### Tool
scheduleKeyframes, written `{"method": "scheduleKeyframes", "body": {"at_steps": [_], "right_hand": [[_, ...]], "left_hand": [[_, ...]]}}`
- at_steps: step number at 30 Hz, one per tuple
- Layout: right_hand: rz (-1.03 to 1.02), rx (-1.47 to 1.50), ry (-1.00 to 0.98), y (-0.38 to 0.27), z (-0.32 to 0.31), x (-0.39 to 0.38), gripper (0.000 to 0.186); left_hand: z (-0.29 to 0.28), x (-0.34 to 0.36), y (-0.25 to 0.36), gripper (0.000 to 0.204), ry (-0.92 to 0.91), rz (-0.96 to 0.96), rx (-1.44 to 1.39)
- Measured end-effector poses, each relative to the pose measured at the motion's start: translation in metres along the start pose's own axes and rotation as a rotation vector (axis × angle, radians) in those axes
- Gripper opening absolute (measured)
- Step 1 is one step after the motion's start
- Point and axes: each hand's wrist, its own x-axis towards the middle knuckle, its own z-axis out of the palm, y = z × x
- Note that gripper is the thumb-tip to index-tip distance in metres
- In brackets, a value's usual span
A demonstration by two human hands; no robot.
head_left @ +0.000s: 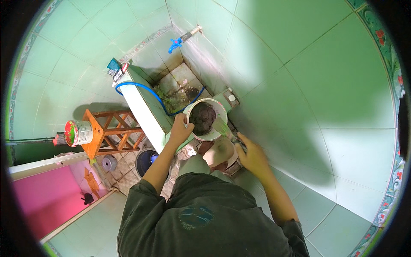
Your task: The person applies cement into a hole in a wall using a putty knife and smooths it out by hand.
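A white bucket [221,107] sits in front of me, with a dark greyish-purple paste [201,117] inside. My left hand [182,128] is closed on the near left part of its rim. In my right hand [252,155] is a putty knife [222,127], gripped by its dark handle. Its flat, pale green blade reaches over the bucket's right rim and points toward the paste. Whether the blade tip touches the paste, I cannot tell.
A dirty tiled basin [176,85] lies beyond the bucket, its low white-topped wall [143,115] crossed by a blue hose [147,88]. A blue tap [175,45] juts from the wall. At left, a wooden stool [102,136] bears a paint pail [84,132]. A dark bucket [140,162] stands nearby.
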Motion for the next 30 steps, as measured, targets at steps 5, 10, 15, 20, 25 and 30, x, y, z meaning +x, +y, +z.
{"method": "scheduleKeyframes", "body": {"at_steps": [5,10,15,20,25,30], "right_hand": [[0.141,-0.249,-0.177,-0.006,0.060,0.062,0.034],[0.152,-0.415,-0.235,0.035,0.131,0.111,0.020],[0.252,-0.244,-0.091,0.037,0.170,0.128,0.024],[0.758,0.253,-0.056,0.038,0.190,0.162,0.029],[0.182,-0.130,-0.009,0.040,0.207,0.159,0.027],[0.028,-0.261,-0.235,0.037,0.192,0.179,0.024]], "left_hand": [[0.008,-0.004,0.002,0.029,0.032,0.010,0.012],[0.009,-0.016,0.000,0.045,-0.054,-0.097,-0.109],[0.012,-0.014,-0.017,0.040,-0.029,-0.143,-0.130],[0.005,-0.008,-0.022,0.030,0.002,-0.165,-0.111],[0.000,-0.005,-0.029,0.027,-0.051,-0.234,-0.108],[-0.001,-0.003,-0.029,0.027,-0.066,-0.216,-0.135]]}}
